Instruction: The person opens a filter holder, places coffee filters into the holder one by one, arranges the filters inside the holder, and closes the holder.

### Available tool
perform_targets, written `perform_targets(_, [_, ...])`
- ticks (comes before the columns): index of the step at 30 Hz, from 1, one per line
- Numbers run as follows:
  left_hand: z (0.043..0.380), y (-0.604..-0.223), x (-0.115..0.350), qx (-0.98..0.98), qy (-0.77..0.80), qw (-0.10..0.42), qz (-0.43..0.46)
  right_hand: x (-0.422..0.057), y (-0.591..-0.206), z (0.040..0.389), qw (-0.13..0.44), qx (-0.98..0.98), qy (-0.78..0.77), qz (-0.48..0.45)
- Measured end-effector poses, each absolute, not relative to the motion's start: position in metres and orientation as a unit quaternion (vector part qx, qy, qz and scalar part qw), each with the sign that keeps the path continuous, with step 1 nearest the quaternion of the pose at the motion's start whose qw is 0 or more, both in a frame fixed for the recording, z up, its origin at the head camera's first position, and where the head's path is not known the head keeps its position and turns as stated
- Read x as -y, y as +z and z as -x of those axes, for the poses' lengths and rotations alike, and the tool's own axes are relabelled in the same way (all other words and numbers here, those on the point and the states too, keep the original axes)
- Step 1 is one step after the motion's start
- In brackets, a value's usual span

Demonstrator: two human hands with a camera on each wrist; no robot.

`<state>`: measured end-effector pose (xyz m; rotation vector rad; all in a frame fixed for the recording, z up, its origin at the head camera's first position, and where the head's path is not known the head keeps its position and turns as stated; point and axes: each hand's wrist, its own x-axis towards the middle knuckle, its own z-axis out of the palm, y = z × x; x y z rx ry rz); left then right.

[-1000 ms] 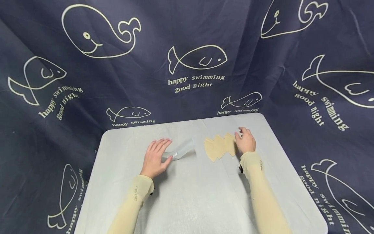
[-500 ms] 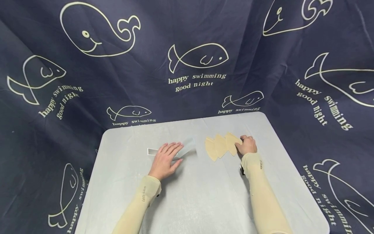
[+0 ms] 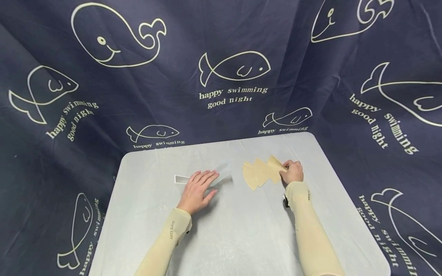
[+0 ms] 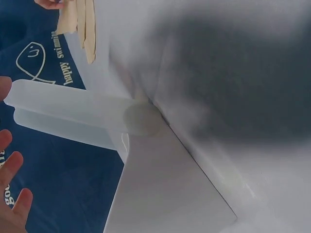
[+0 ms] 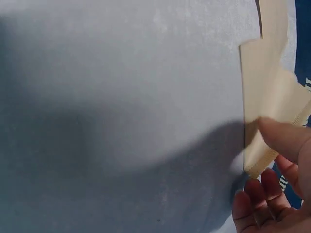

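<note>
My left hand (image 3: 203, 183) lies flat with straight fingers on a clear plastic strip (image 3: 223, 169) in the middle of the pale grey table (image 3: 241, 234). The strip's left end (image 3: 180, 179) sticks out past the hand. In the left wrist view the strip (image 4: 68, 116) crosses the frame and only my fingertips (image 4: 12, 194) show. To the right, three tan paper pieces (image 3: 259, 173) overlap in a row. My right hand (image 3: 289, 170) pinches the rightmost piece (image 3: 275, 165), its edge raised. In the right wrist view my thumb (image 5: 286, 138) presses on that piece (image 5: 269, 97).
A dark blue cloth with white whale and fish drawings (image 3: 221, 76) hangs behind and beside the table. The table's far edge (image 3: 221, 142) meets the cloth; its rounded right corner (image 3: 309, 136) is close to the tan pieces.
My left hand slid right along the clear strip, which now lies flat with its left end uncovered. My right hand's fingers curled onto the rightmost tan piece and raised its edge.
</note>
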<state>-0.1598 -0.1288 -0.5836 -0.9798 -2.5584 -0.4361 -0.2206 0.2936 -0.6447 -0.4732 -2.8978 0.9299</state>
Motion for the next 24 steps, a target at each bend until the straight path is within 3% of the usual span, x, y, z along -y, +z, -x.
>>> perform_targets(8, [0.161, -0.578, 0.135, 0.905, -0.155, 0.199, 0.343, -0.301, -0.644, 0.218, 0.06, 0.932, 0.324, 0.149])
perform_targets(16, [0.165, -0.567, 0.149, 0.913, -0.166, 0.196, 0.317, -0.296, -0.618, 0.217, 0.105, 0.877, 0.44, 0.164])
perform_targets(24, [0.165, -0.56, 0.158, 0.916, -0.185, 0.202, 0.293, -0.269, -0.587, 0.222, 0.104, 0.826, 0.541, 0.122])
